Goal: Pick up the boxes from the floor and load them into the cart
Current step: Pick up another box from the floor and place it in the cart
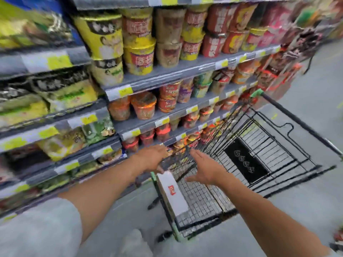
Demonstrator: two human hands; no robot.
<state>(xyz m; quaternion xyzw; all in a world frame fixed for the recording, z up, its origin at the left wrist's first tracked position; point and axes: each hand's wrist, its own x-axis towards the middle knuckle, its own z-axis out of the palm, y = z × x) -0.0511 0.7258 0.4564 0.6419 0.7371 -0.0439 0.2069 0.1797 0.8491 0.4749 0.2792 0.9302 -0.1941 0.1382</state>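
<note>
A black wire shopping cart (289, 115) stands in the aisle ahead of me, tilted in view. A white box (171, 191) with a small red mark lies along the cart's left inner side, near its front corner. My left hand (151, 158) hovers just above the box's far end, fingers spread; whether it touches the box is unclear. My right hand (205, 168) is over the cart's basket, right of the box, palm open with fingers apart and holding nothing. The frame is blurred.
Grey shelves (167, 73) packed with instant noodle cups and bags run along the left side, close to the cart. Grey floor (315, 101) stretches to the right and beyond the cart. A black panel (245, 160) sits in the cart's fold-out seat.
</note>
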